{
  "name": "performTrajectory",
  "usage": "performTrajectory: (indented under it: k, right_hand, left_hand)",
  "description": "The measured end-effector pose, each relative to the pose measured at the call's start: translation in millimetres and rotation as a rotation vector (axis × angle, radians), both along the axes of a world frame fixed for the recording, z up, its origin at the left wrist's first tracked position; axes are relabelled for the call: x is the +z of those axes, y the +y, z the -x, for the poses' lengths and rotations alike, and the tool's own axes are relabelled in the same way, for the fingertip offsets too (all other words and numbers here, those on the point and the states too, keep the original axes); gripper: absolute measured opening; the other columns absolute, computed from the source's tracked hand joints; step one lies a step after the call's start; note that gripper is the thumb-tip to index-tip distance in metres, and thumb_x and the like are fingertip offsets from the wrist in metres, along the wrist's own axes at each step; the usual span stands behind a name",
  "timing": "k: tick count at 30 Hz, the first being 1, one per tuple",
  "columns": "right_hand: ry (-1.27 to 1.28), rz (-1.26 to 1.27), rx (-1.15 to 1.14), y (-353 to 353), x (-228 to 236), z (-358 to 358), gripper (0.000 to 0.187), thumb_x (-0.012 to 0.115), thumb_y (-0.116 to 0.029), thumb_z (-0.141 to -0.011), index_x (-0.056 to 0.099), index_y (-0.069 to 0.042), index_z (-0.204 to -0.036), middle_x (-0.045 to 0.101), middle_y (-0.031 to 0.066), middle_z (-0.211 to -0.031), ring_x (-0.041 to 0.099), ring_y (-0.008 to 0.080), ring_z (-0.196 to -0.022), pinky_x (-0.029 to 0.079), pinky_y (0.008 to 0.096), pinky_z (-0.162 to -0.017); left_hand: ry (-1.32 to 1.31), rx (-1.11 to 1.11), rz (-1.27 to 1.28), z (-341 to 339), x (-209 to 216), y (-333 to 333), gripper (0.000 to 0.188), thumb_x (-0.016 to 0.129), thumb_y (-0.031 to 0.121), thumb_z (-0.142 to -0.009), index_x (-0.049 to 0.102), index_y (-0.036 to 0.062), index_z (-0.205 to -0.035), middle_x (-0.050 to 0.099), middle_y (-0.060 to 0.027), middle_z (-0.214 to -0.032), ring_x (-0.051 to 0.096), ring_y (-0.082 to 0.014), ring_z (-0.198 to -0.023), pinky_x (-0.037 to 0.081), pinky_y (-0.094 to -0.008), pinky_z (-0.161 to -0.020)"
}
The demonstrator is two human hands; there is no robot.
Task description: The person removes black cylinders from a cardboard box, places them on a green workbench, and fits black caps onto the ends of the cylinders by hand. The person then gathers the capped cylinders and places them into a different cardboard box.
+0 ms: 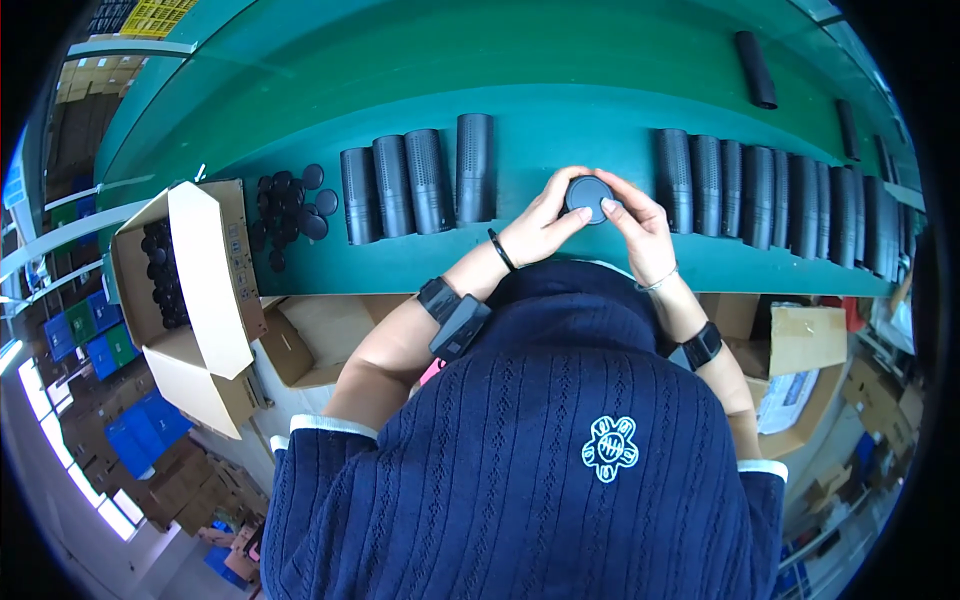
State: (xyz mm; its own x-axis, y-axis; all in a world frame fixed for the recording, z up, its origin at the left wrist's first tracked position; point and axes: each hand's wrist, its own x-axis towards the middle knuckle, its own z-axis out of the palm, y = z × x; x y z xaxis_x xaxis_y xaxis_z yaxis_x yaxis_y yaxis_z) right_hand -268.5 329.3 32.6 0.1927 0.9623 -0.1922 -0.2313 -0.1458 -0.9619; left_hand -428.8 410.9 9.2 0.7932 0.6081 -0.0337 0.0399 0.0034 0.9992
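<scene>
Between my two hands is a round black cap [587, 197], its flat face turned up. My left hand [545, 225] curls around its left side, with the thumb pressing the near edge. My right hand [642, 228] closes on the right side, thumb on the cap's face. Whether a tube is under the cap is hidden. Left of my hands, several black perforated tubes [428, 180] lie side by side, one [475, 168] slightly apart. A longer row of similar tubes [757, 195] lies to the right. Loose black caps [290, 205] are scattered at the left.
An open cardboard box [210, 275] with more black caps [165, 270] stands at the green table's [560, 120] left end. Farther back on the right lies a single tube [755, 70]. Below the near edge are cardboard boxes [320, 335] on the left and another [808, 340] on the right.
</scene>
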Motion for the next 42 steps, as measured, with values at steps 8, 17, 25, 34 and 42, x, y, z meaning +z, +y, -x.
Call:
performTrajectory:
  k: [8, 17, 25, 34, 42]
  right_hand:
    - [0.293, 0.105, 0.039, 19.2, -22.4, -18.6, 0.039, 0.060, -0.016, -0.091, 0.055, -0.003, -0.128, 0.055, 0.0050, -0.123, 0.053, 0.0138, -0.110, 0.041, 0.0272, -0.093]
    - [-0.065, -0.113, 0.291, 9.0, 4.2, -15.6, 0.072, 0.072, -0.005, -0.074, 0.040, -0.002, -0.138, 0.037, 0.0111, -0.144, 0.037, 0.0239, -0.132, 0.030, 0.0356, -0.110]
    - [-0.394, -0.188, 0.153, 4.6, -0.7, 1.8, 0.070, 0.078, -0.013, -0.070, 0.047, -0.005, -0.132, 0.052, 0.0136, -0.131, 0.051, 0.0261, -0.121, 0.043, 0.0355, -0.100]
    - [-0.575, -0.172, 0.087, 2.2, -2.7, 7.5, 0.064, 0.077, -0.010, -0.071, 0.048, -0.003, -0.127, 0.057, 0.0163, -0.124, 0.055, 0.0285, -0.117, 0.044, 0.0349, -0.096]
    - [-0.405, -0.150, 0.219, -0.1, 2.7, -0.1, 0.082, 0.078, -0.008, -0.069, 0.036, -0.006, -0.139, 0.046, 0.0157, -0.137, 0.045, 0.0274, -0.127, 0.039, 0.0354, -0.104]
  left_hand:
    - [-0.081, 0.091, 0.020, -10.0, -14.5, 10.2, 0.057, 0.068, 0.019, -0.082, 0.035, 0.0041, -0.126, 0.049, -0.0133, -0.109, 0.049, -0.0248, -0.110, 0.041, -0.0371, -0.094]
    - [0.102, 0.014, -0.379, 1.5, 5.7, 14.5, 0.078, 0.087, 0.022, -0.062, 0.045, 0.0040, -0.125, 0.049, -0.0116, -0.122, 0.051, -0.0254, -0.116, 0.044, -0.0362, -0.096]
    - [0.069, 0.068, -0.321, 4.4, -7.9, 9.9, 0.071, 0.083, 0.026, -0.066, 0.047, 0.0024, -0.123, 0.054, -0.0150, -0.120, 0.057, -0.0274, -0.110, 0.048, -0.0353, -0.091]
    - [0.067, 0.166, -0.353, 1.8, -7.1, -1.4, 0.070, 0.081, 0.016, -0.066, 0.047, -0.0003, -0.126, 0.054, -0.0167, -0.120, 0.057, -0.0293, -0.111, 0.048, -0.0359, -0.093]
    - [0.084, 0.089, -0.335, 4.5, 1.5, 6.0, 0.066, 0.080, 0.010, -0.066, 0.049, 0.0003, -0.124, 0.054, -0.0153, -0.121, 0.055, -0.0268, -0.114, 0.046, -0.0348, -0.096]
